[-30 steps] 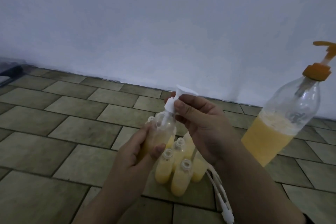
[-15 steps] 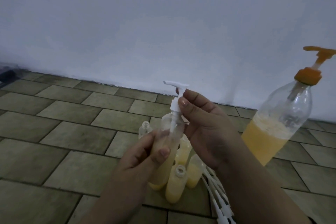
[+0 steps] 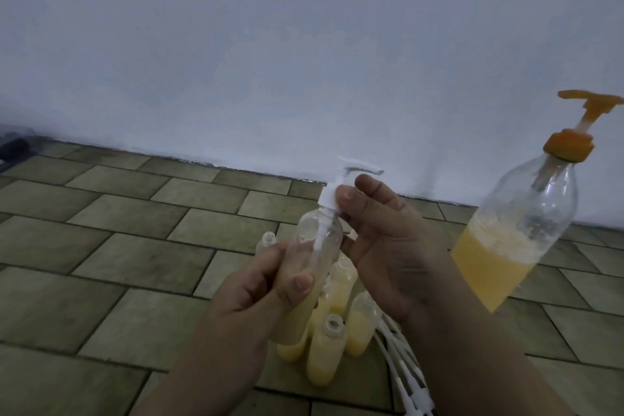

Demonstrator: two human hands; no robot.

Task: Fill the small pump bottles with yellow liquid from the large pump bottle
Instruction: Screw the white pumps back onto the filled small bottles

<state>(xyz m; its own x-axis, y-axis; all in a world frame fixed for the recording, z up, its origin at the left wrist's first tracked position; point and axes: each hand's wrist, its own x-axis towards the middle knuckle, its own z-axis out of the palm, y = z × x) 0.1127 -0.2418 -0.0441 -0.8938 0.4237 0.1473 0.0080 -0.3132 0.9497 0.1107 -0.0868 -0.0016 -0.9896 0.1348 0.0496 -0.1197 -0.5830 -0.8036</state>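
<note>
Now the small bottle [image 3: 305,267] is held up off the floor [image 3: 101,246], tilted a little to the right, its lower part yellow and its top clear. The left hand [image 3: 256,297] grips its body, thumb across the front. The right hand [image 3: 381,240] pinches the white pump [image 3: 341,186] at its collar, fingers curled; the collar sits at the bottle's neck with the tube reaching down inside.

Below the hands, a cluster of open bottles [image 3: 326,355] with yellow liquid stands on the tiles, and loose white pumps [image 3: 401,371] lie just right of them. The large bottle [image 3: 516,233], orange pump on top and about half full, stands to the right, near the wall [image 3: 270,44].
</note>
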